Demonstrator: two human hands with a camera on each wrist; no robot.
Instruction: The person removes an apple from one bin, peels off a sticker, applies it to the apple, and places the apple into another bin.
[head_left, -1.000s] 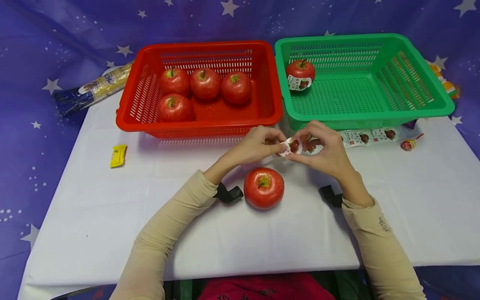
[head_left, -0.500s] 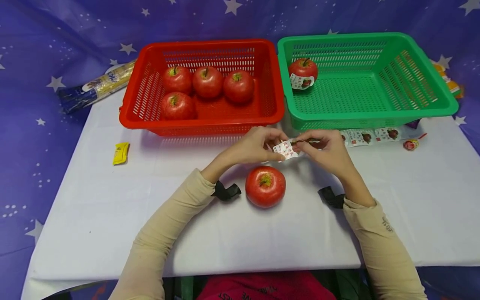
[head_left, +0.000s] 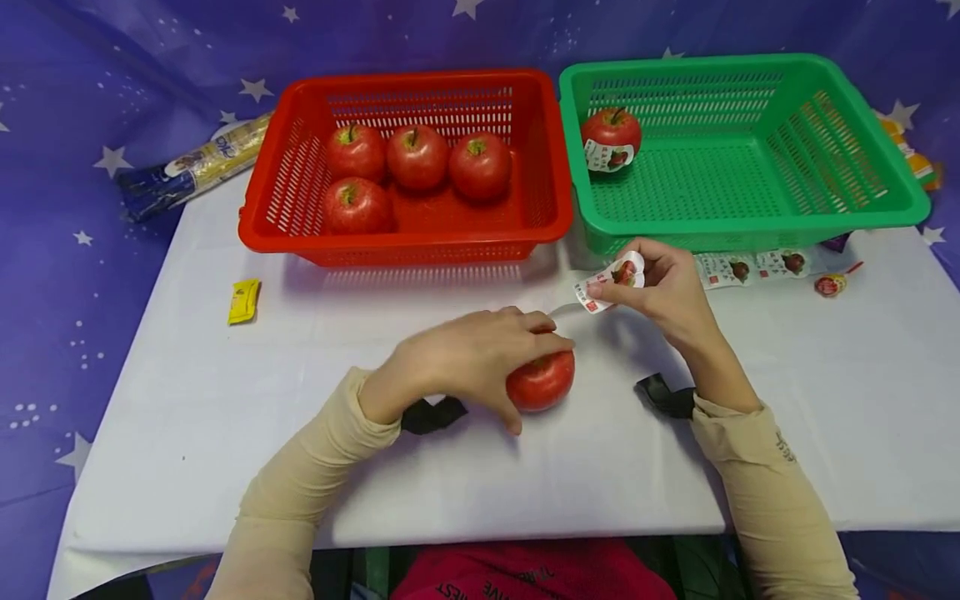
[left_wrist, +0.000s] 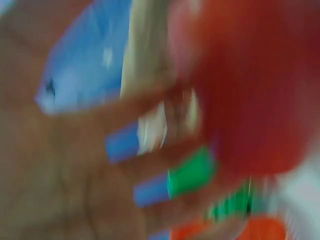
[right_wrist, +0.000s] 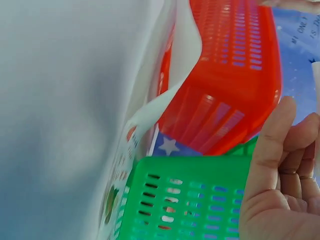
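Note:
A red apple sits on the white cloth in front of me. My left hand grips it from the left, fingers over its far side and thumb at its near side. In the left wrist view the apple is a red blur beside the spread fingers. Beyond the apple, my right hand pinches a white sticker printed with a red apple. A clear backing strip shows beside the sticker. Seen from the right wrist, a white band curls before the baskets.
A red basket with several apples stands back left. Next to it, a green basket holds one labelled apple. More stickers and a lollipop lie before it. A yellow packet lies left, a pasta bag behind.
My left hand has let go of the sticker and come down and left onto the apple. The sticker has moved slightly up and right in my right hand.

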